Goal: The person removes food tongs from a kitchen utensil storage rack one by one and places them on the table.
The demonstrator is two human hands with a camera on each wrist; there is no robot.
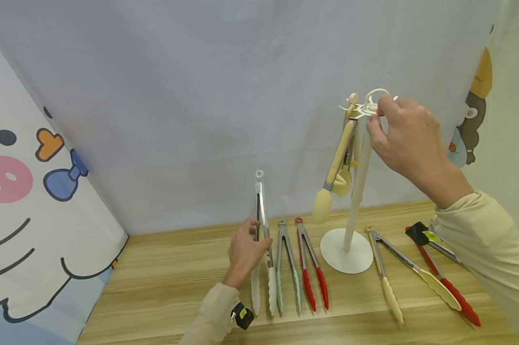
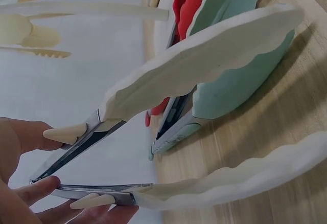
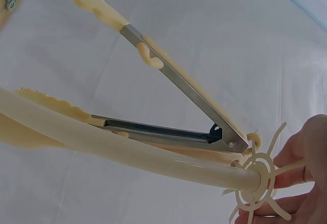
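Observation:
My left hand (image 1: 245, 249) holds a pair of white-tipped metal tongs (image 1: 271, 290) upright, ring end up. In the left wrist view, the thumb is on one arm of the tongs and fingers are on the other; their white scalloped tips (image 2: 204, 60) are spread apart. At the top of a cream utensil stand (image 1: 359, 191), my right hand (image 1: 410, 134) pinches the hooked ring. The right wrist view shows fingers behind the ring's radiating hooks (image 3: 264, 173). Pale yellow tongs (image 1: 339, 155) hang from a hook left of the pole, arms spread, with another yellow utensil partly hidden behind.
Mint-tipped tongs (image 1: 297, 287) and red-tipped tongs (image 1: 322, 287) lie on the wooden table (image 1: 164, 278) between my left hand and the stand's round base (image 1: 345, 256). To its right lie yellow tongs (image 1: 389, 297) and red tongs (image 1: 462, 302), partly under my right sleeve. A cloth hangs behind.

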